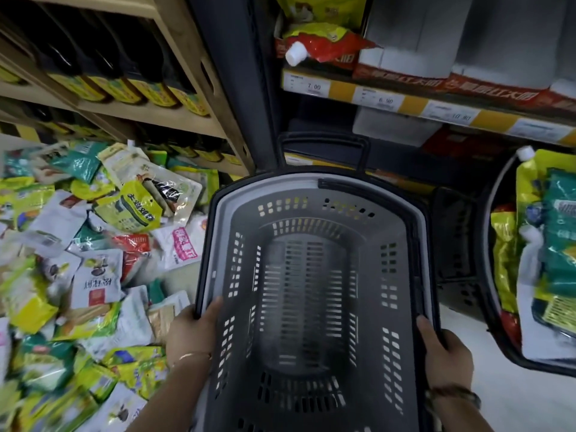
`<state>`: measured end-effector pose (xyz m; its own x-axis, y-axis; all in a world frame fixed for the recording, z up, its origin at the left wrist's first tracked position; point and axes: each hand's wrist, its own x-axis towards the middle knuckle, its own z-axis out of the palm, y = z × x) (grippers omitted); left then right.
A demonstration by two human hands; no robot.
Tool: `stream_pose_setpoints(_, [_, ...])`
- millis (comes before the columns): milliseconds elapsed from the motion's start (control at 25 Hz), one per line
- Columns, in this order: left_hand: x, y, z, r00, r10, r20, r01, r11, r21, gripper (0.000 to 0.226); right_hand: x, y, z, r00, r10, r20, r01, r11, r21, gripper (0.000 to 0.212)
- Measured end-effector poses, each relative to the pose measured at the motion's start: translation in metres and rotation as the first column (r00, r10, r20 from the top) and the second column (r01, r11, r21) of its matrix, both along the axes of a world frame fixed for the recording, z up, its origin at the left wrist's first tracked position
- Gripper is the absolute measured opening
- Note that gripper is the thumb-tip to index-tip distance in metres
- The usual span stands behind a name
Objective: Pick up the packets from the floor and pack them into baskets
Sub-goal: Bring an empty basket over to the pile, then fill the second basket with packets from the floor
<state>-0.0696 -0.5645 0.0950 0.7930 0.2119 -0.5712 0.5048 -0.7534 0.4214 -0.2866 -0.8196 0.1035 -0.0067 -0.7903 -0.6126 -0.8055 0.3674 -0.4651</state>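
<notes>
An empty dark grey slotted basket [314,294] fills the middle of the view, its handle pointing away toward the shelves. My left hand [191,330] grips its left rim and my right hand [442,347] grips its right rim. A large heap of packets [84,260], mostly yellow, green and white pouches, covers the floor to the left of the basket. A second dark basket [495,244] stands at the right, filled with yellow and green spouted packets [548,244].
Wooden shelves [174,116] with dark bottles rise at the upper left behind the heap. A dark shelf unit [405,104] with price tags, red cartons and spouted pouches stands straight ahead. Pale floor [498,400] shows at the lower right.
</notes>
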Motion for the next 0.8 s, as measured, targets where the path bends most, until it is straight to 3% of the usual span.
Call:
stream_pose_setpoints(400, [0.056,-0.055,-0.030,0.999,-0.023,0.045,0.023,1.000,0.000,0.044,0.037,-0.042,-0.029,0.997,-0.027,0.070,0.034,0.995,-0.098,0.048])
stream_pose_setpoints(800, [0.070,-0.056,-0.031,0.995,-0.099,-0.009,0.099,0.994,-0.037,0.039,0.046,-0.040,-0.027,0.997,0.020,-0.069,-0.026,0.996,-0.086,0.048])
